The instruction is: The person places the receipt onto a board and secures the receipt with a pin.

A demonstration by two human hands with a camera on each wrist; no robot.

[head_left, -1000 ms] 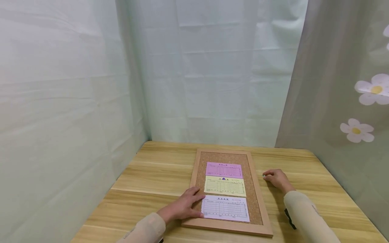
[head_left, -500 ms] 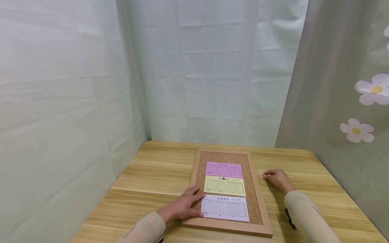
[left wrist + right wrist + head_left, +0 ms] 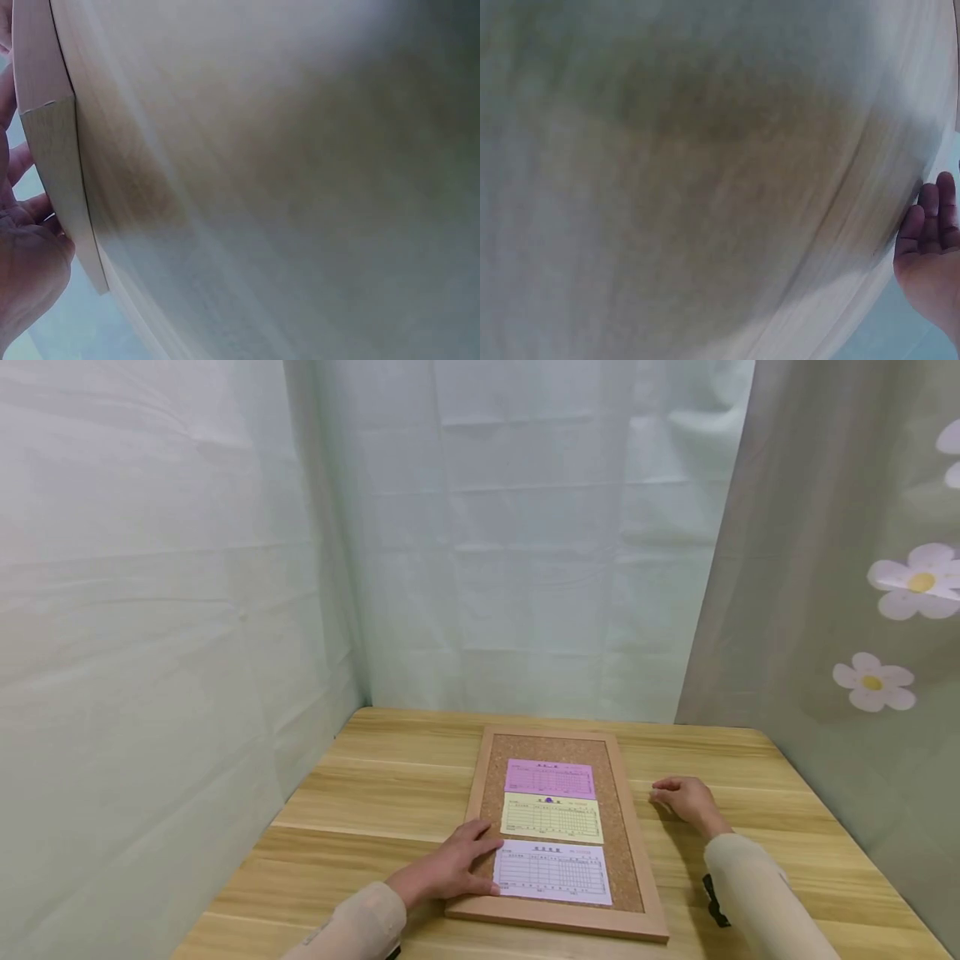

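Note:
A framed cork board (image 3: pixel 628 852) lies on the table with three form slips on it. The pink slip (image 3: pixel 551 779) is farthest, the yellow slip (image 3: pixel 552 821) is in the middle, and the white slip (image 3: pixel 552 875) is nearest. A blue-purple push pin (image 3: pixel 549 800) stands at the yellow slip's top edge. My left hand (image 3: pixel 450 864) rests spread over the board's left frame, its thumb and index fingertips at the white slip's left edge. To the right of the board, my right hand (image 3: pixel 686 802) pinches a tiny push pin (image 3: pixel 654 788), mostly hidden by the fingertips.
The wood-grain table (image 3: pixel 375 793) extends on both sides of the board. Pale curtains (image 3: pixel 540 543) hang behind and to the left, and a flowered curtain (image 3: pixel 795 635) hangs on the right. A dark strap (image 3: pixel 715 902) shows under the right sleeve.
Both hands stay almost in place. The small pin at the right fingertips shows darker and turned compared with before. The whole head view has shifted slightly.

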